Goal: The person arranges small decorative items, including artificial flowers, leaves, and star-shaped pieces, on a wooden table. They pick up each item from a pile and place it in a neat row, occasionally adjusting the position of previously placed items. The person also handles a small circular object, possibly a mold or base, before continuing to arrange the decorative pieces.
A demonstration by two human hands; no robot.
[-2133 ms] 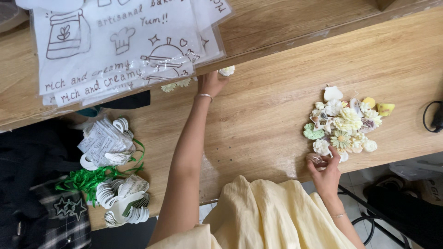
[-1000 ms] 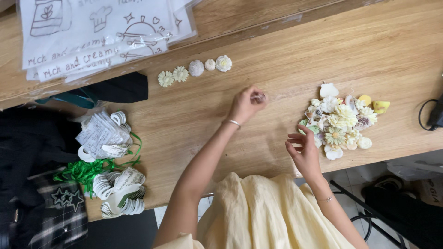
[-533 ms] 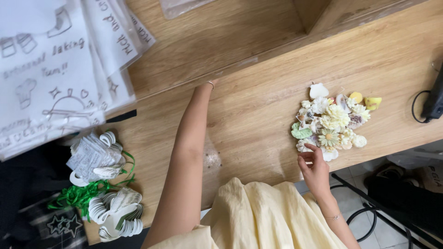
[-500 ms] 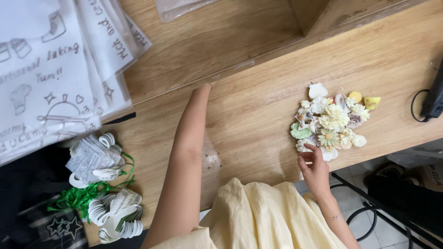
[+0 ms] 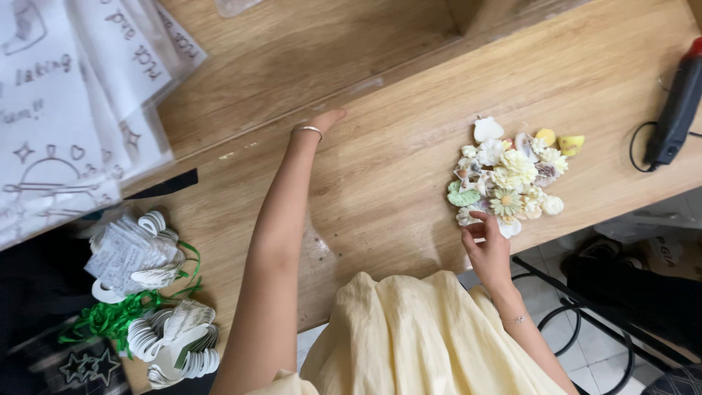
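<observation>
Pale wood bench [image 5: 380,175], wide bare stretch mid-surface. Left hand [image 5: 322,121] flat, fingers extended, holding nothing, at the ledge of the raised back board. Right hand [image 5: 486,245] at the near edge, fingertips pinching a flower from the heap of small flowers [image 5: 512,175]. Tag bundles [image 5: 146,292] far left.

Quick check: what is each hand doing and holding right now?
Left hand: open, flat on the wooden table, holding nothing.
Right hand: fingers at the near edge of the flower pile; grip cannot be told.
</observation>
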